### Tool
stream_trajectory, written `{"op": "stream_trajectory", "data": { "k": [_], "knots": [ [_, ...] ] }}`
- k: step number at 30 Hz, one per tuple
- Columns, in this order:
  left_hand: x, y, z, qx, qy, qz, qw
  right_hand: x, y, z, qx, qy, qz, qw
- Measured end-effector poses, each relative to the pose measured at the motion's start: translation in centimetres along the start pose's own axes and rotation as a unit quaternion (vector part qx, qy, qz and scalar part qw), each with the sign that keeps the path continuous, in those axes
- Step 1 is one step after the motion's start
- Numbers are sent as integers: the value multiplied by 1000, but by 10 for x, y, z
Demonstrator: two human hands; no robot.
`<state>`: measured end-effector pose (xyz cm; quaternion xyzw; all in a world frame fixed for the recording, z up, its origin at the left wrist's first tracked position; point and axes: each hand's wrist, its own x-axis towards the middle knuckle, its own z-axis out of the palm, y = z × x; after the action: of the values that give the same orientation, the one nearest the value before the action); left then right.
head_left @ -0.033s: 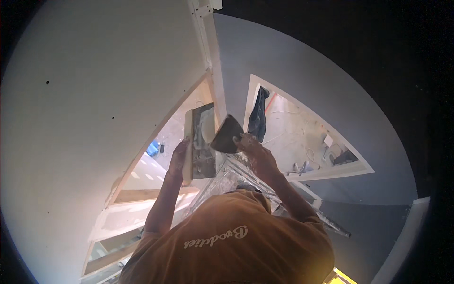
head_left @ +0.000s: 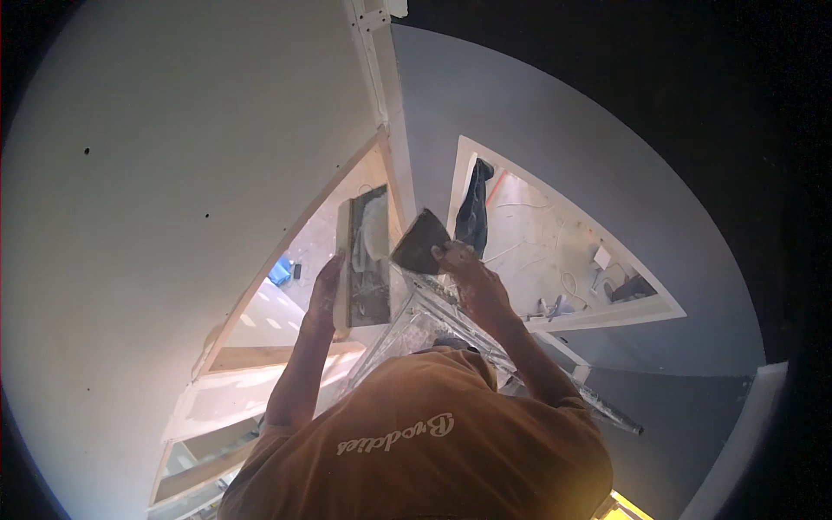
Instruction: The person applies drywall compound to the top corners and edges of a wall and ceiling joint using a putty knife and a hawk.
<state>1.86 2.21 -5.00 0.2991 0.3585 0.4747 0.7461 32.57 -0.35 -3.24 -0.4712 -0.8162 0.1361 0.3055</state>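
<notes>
The left hand (head_left: 326,290) grips a long rectangular plate with a grey, smeared face and a pale strip along its left edge (head_left: 371,290). The hand clasps that pale edge from the left, fingertips pointing up and away from the body; how the rest of the hand sits beneath the plate cannot be told. A thick white patch of wet-looking paste (head_left: 376,227) lies on the upper half of the face, with thinner streaks below it.

The right hand (head_left: 468,273) is closed around a broad, dark, flat-bladed scraping knife with a flared blade (head_left: 419,243). Fingers lie against the blade near its narrower end, and the handle is hidden in the hand. The knife is just to the right of the plate, its left corner close to the plate's right edge — whether the two touch is unclear.

Both tools are in front of the chest of the person, who wears a brown short-sleeved shirt with pale lettering (head_left: 416,468). Below the hands is a paint-splashed metal frame of crossing bars (head_left: 438,308). To the left is an off-white wall panel dotted with small dark holes (head_left: 156,191), with a bare-timber-edged opening (head_left: 282,234) beside it. To the right, a blue-grey wall (head_left: 563,113) holds a white-framed opening (head_left: 607,319) — a dark, cloth-like item (head_left: 472,208) hangs along its left side.
</notes>
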Motion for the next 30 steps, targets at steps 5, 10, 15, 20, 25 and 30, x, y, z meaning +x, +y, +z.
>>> {"op": "stream_trajectory", "data": {
  "k": [5,10,15,20,25,30],
  "knots": [
    [11,13,-2,-75,18,73,994,-1,29,-3,222,62,121,966],
    [22,27,14,-33,65,172,982,-9,33,-32,659,39,303,687],
    [30,15,18,-33,94,209,973,-6,1,-34,695,-53,354,623],
    [33,-3,21,60,109,239,963,5,1,-9,739,-93,323,584],
    [25,-9,30,76,118,233,962,25,-8,-14,684,-81,371,623],
    [22,5,9,61,86,178,978,24,33,-8,746,-117,281,593]
  ]
}}
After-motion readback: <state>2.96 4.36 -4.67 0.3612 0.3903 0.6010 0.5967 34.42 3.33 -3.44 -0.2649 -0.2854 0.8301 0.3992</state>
